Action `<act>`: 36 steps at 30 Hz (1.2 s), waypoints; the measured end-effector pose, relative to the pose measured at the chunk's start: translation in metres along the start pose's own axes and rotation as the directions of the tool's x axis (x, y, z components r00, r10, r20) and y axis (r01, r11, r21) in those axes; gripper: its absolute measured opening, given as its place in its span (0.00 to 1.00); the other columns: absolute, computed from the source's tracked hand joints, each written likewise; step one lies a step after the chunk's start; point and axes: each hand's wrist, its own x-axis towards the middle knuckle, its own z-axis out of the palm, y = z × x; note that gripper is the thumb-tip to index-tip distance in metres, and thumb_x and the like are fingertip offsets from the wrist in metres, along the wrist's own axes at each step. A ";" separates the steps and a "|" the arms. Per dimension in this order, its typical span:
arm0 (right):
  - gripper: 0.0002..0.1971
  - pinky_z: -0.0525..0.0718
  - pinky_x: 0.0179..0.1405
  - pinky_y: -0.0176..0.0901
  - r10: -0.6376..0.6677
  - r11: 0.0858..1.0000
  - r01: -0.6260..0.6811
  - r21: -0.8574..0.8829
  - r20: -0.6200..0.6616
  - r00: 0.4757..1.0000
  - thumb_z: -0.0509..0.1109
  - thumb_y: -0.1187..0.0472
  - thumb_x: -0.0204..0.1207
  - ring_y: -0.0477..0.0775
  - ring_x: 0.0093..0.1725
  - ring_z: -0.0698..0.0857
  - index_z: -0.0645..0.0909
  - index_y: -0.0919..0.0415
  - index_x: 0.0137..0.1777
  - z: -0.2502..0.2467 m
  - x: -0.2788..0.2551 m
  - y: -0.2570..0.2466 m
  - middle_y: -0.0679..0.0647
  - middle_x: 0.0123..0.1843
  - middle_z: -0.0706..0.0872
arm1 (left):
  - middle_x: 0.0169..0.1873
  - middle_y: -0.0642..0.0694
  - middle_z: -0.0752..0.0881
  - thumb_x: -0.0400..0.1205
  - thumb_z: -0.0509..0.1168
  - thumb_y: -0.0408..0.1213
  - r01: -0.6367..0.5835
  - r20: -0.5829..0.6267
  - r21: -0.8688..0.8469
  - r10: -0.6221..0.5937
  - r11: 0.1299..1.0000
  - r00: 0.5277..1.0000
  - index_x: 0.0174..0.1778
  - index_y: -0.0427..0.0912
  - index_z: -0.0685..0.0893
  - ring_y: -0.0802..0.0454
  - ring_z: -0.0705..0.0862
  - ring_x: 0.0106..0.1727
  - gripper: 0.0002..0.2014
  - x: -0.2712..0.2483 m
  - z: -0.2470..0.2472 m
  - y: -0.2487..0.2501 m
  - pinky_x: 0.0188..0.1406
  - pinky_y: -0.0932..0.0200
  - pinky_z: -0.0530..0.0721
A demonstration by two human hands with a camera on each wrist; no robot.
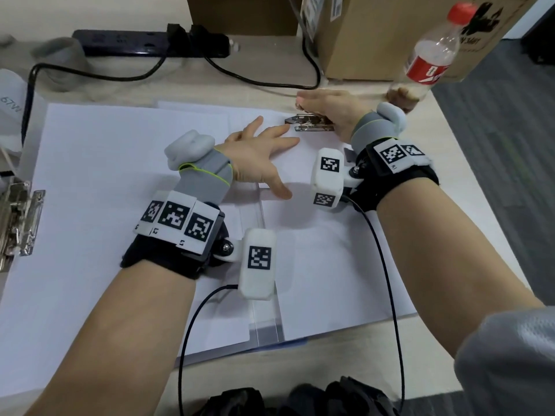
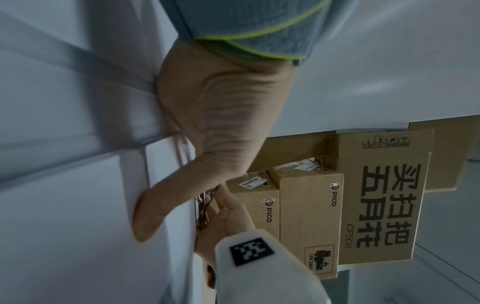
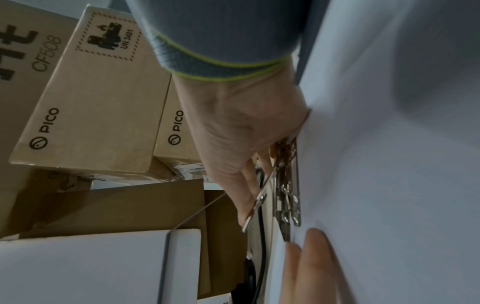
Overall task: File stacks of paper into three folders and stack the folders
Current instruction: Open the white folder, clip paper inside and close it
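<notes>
Folder [image 1: 264, 328] open on beige desk [image 1: 375, 364]; left hand [image 1: 258, 157] flat on paper [image 1: 330, 265], right hand [image 1: 327, 109] gripping metal clip [image 1: 309, 124]

Cardboard box [image 1: 387, 34] at the desk's far edge, black power strip [image 1: 150, 43] to its left, black cable [image 1: 261, 82] running in front of it, red-capped clear bottle [image 1: 432, 55] at its right front corner, tilted.

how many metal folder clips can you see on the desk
2: one metal clip at the far edge of the open folder, under the right hand; another clip at the desk's left edge. More may be hidden.
</notes>
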 end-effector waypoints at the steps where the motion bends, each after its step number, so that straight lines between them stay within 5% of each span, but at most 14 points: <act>1: 0.24 0.74 0.75 0.49 0.009 0.999 -0.009 -0.031 0.016 1.000 0.81 0.43 0.50 0.50 0.65 0.83 0.88 0.47 0.48 0.000 0.004 0.004 0.51 0.60 0.88 | 0.82 0.65 0.43 0.68 0.75 0.53 0.001 -0.001 0.002 -0.001 1.000 1.000 0.81 0.63 0.54 0.53 0.32 0.83 0.49 0.000 0.000 0.000 0.82 0.46 0.38; 4: 0.42 0.71 0.77 0.49 0.012 0.995 -0.007 -0.103 0.051 0.999 0.78 0.37 0.40 0.52 0.72 0.77 0.84 0.44 0.63 0.002 0.015 0.011 0.51 0.76 0.73 | 0.82 0.65 0.44 0.68 0.75 0.53 0.004 -0.007 0.005 -0.004 1.000 1.000 0.81 0.64 0.54 0.53 0.32 0.83 0.49 0.001 0.001 0.000 0.82 0.46 0.38; 8: 0.49 0.67 0.79 0.52 0.058 0.976 -0.047 -0.212 0.048 0.997 0.77 0.36 0.40 0.54 0.80 0.65 0.75 0.36 0.70 0.006 0.014 0.006 0.50 0.85 0.51 | 0.82 0.65 0.44 0.68 0.75 0.54 0.001 0.003 0.004 -0.001 1.000 1.000 0.81 0.65 0.53 0.53 0.32 0.83 0.49 0.002 0.001 -0.002 0.82 0.45 0.38; 12: 0.37 0.60 0.81 0.59 0.070 0.902 -0.058 -0.427 0.012 0.997 0.73 0.40 0.67 0.61 0.84 0.51 0.66 0.37 0.77 0.015 -0.001 -0.008 0.51 0.86 0.48 | 0.82 0.65 0.44 0.68 0.75 0.53 0.000 0.009 0.005 0.000 1.000 1.000 0.81 0.65 0.54 0.53 0.32 0.83 0.49 0.002 0.001 -0.002 0.82 0.45 0.37; 14: 0.34 0.58 0.81 0.59 0.069 0.852 -0.071 -0.518 -0.022 0.997 0.69 0.41 0.74 0.62 0.84 0.47 0.62 0.38 0.79 0.014 0.001 -0.009 0.52 0.86 0.47 | 0.83 0.64 0.44 0.68 0.75 0.53 0.002 0.010 0.006 -0.002 1.000 1.000 0.81 0.65 0.54 0.53 0.32 0.83 0.49 0.002 0.000 -0.001 0.81 0.45 0.37; 19: 0.34 0.53 0.82 0.57 0.070 0.793 -0.081 -0.604 -0.042 0.997 0.61 0.36 0.77 0.62 0.84 0.48 0.58 0.44 0.81 0.009 -0.003 -0.007 0.52 0.86 0.49 | 0.83 0.64 0.43 0.69 0.75 0.53 0.005 0.008 0.022 -0.006 1.000 1.000 0.81 0.65 0.53 0.52 0.32 0.83 0.48 0.000 -0.001 0.001 0.82 0.45 0.37; 23: 0.31 0.58 0.81 0.55 0.027 0.828 -0.079 -0.555 -0.101 0.995 0.58 0.37 0.79 0.61 0.82 0.57 0.64 0.48 0.79 0.005 -0.017 -0.006 0.56 0.83 0.60 | 0.83 0.64 0.42 0.69 0.75 0.53 0.011 -0.001 0.043 -0.011 0.999 1.000 0.81 0.64 0.51 0.52 0.33 0.84 0.49 -0.001 -0.003 0.003 0.82 0.45 0.38; 29: 0.28 0.50 0.81 0.54 -0.052 0.814 -0.039 -0.580 -0.139 0.989 0.59 0.47 0.82 0.60 0.85 0.45 0.61 0.53 0.81 0.004 -0.042 -0.008 0.55 0.85 0.57 | 0.84 0.58 0.43 0.72 0.74 0.45 0.037 -0.030 0.059 -0.035 0.998 0.999 0.82 0.56 0.56 0.50 0.36 0.84 0.44 -0.010 -0.003 0.015 0.83 0.43 0.38; 31: 0.29 0.52 0.82 0.54 -0.062 0.828 -0.016 -0.560 -0.120 0.991 0.60 0.50 0.82 0.61 0.85 0.47 0.60 0.55 0.81 0.003 -0.054 -0.007 0.57 0.84 0.57 | 0.84 0.54 0.48 0.73 0.74 0.40 0.046 -0.062 0.028 -0.044 0.999 0.997 0.69 0.48 0.71 0.49 0.42 0.85 0.29 -0.015 -0.002 0.022 0.83 0.44 0.46; 33: 0.28 0.64 0.79 0.55 -0.075 0.884 0.018 -0.468 -0.103 0.992 0.64 0.54 0.80 0.62 0.81 0.61 0.65 0.58 0.79 0.002 -0.068 -0.007 0.61 0.79 0.68 | 0.83 0.48 0.58 0.72 0.74 0.37 0.047 -0.089 -0.022 -0.049 0.999 0.995 0.52 0.47 0.70 0.46 0.58 0.82 0.20 -0.023 -0.001 0.028 0.72 0.52 0.64; 35: 0.24 0.77 0.67 0.50 -0.082 0.919 0.039 -0.393 -0.093 0.992 0.65 0.57 0.80 0.60 0.68 0.77 0.71 0.61 0.75 0.001 -0.085 -0.009 0.60 0.69 0.78 | 0.72 0.44 0.72 0.72 0.75 0.37 0.054 -0.132 -0.097 -0.066 0.994 0.989 0.48 0.45 0.74 0.45 0.74 0.65 0.16 -0.027 0.001 0.032 0.55 0.58 0.68; 36: 0.22 0.79 0.61 0.47 -0.083 0.927 0.046 -0.373 -0.083 0.993 0.65 0.58 0.80 0.57 0.62 0.79 0.73 0.60 0.74 0.000 -0.093 -0.010 0.58 0.66 0.80 | 0.67 0.44 0.75 0.73 0.75 0.37 0.048 -0.159 -0.146 -0.071 0.988 0.985 0.53 0.44 0.78 0.45 0.76 0.62 0.16 -0.031 0.001 0.034 0.56 0.59 0.70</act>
